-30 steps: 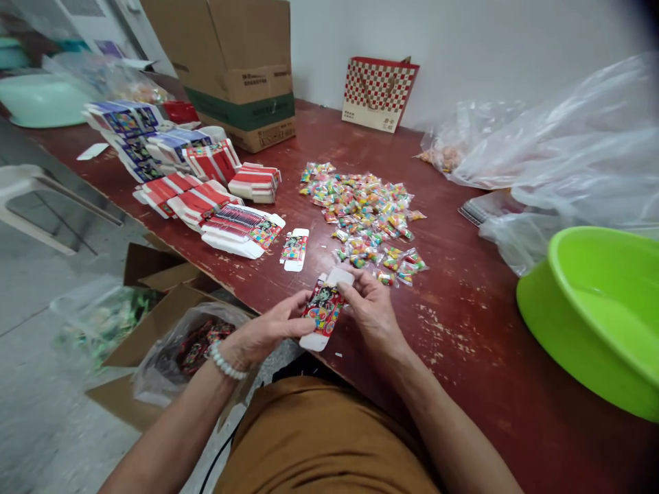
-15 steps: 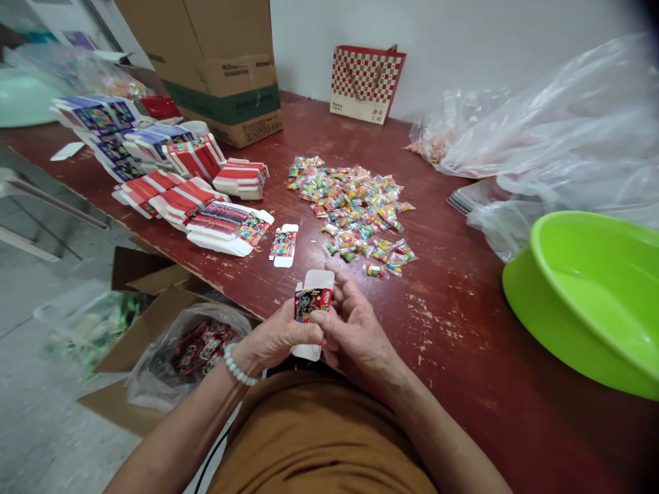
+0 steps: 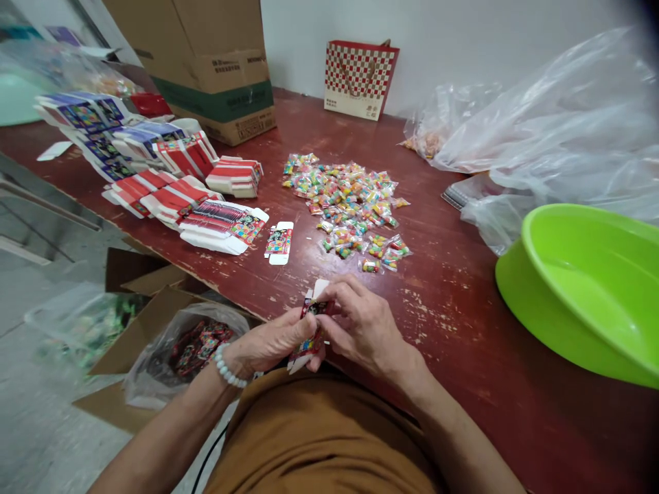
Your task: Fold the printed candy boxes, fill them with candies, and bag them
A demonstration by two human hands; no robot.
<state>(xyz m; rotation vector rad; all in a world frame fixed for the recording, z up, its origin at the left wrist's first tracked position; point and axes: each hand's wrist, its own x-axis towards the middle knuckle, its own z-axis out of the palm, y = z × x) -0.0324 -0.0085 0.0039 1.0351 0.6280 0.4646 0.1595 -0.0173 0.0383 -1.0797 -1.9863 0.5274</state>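
Note:
Close to my body, a small printed candy box (image 3: pixel 307 334) with white end flaps is held between both hands. My left hand (image 3: pixel 275 339) grips its left side, the thumb lying across the printed face. Fingers of my right hand (image 3: pixel 363 322) close on its upper right part near the white top flap, and they hide some of the box. Ahead on the table lies one flat printed box (image 3: pixel 279 241). Beyond it spreads a pile of clear candy packets (image 3: pixel 350 195). Stacked flat boxes (image 3: pixel 219 223) sit to the left.
A lime green basin (image 3: pixel 576 295) stands at the right beside plastic bags (image 3: pixel 556 137). At the back are a tall carton (image 3: pixel 216 75) and a checked paper bag (image 3: pixel 360 79). Below the table edge at left, an open carton (image 3: pixel 116 405) holds a bag of dark wrapped pieces (image 3: pixel 200 346).
The box has turned from facing me to a steeper angle. My right hand has shifted up over its top edge, fingers now bent at the flap. The view has moved slightly.

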